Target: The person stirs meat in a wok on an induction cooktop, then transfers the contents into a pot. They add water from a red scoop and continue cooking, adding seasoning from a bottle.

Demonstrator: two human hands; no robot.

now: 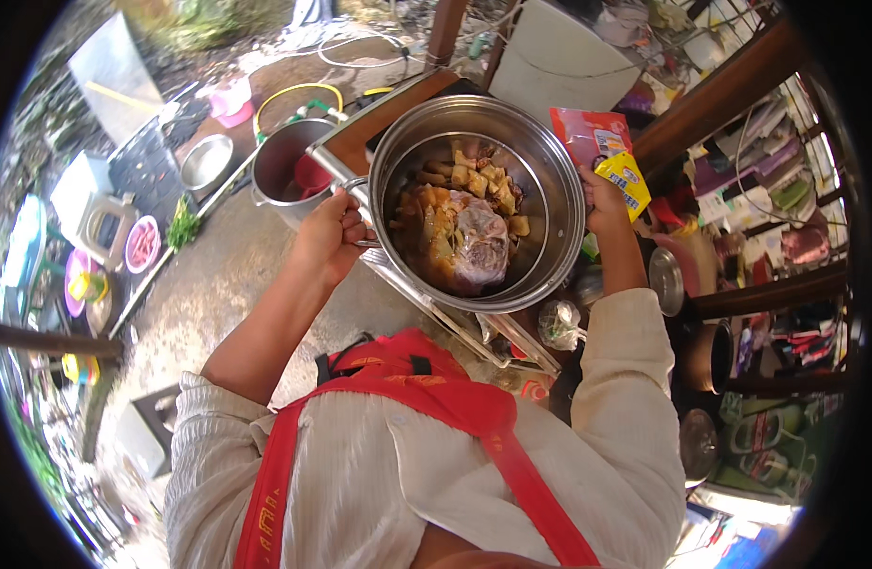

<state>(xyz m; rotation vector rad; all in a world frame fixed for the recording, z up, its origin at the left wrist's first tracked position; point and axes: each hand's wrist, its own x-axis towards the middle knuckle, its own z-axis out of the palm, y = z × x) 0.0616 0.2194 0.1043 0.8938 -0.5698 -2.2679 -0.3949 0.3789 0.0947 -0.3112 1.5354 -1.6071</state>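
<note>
A wide, silvery metal pot is held up front, at twelve o'clock from the wearer's red apron, partly over a table with a brown edge. Its inner wall is smooth and shiny, ringed by a thick rim, and its bottom is largely covered by food. At six o'clock from the pot's middle, a large pale lump is seen, mottled with purplish grey; at eight o'clock, orange-yellow food is spread, glossy and wet; around one o'clock, golden-brown chunks are heaped. The pot's side handle at nine o'clock is gripped by the closed left hand. At three o'clock the pot's side is clasped by the right hand; whether a handle is enclosed there cannot be told. Beside that hand, a red packet is seen at two o'clock and a yellow packet at three.
</note>
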